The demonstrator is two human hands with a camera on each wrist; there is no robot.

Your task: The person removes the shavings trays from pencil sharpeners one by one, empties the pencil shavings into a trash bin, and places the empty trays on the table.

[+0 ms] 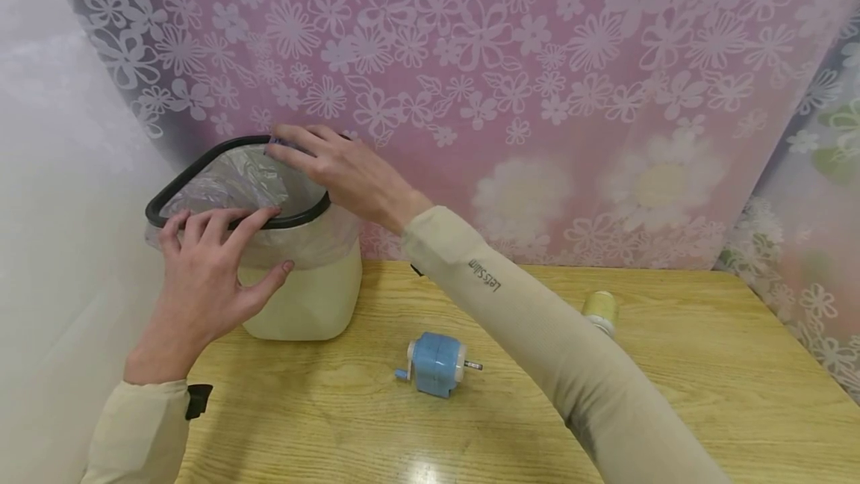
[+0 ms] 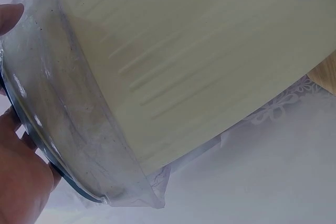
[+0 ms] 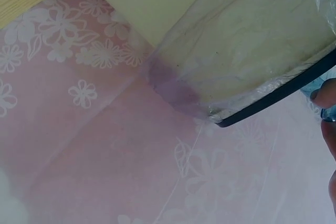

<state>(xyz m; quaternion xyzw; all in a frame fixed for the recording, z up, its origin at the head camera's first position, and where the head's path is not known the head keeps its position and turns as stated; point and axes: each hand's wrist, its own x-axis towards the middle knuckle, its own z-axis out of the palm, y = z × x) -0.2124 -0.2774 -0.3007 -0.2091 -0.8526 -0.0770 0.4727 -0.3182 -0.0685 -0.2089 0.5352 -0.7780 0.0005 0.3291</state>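
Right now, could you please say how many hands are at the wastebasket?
2: the left hand at the near side of the wastebasket, the right hand at its far side.

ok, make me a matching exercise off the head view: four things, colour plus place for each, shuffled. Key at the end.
Things
1. bin
2. rim
3. liner
4. small crank device

Colour and place
A. see-through, inside the bin and hanging over its outside
B. blue, on the table, apart from the bin
C. pale yellow, standing on the table
D. black, round the bin's mouth

Pairs: 1-C, 2-D, 3-A, 4-B
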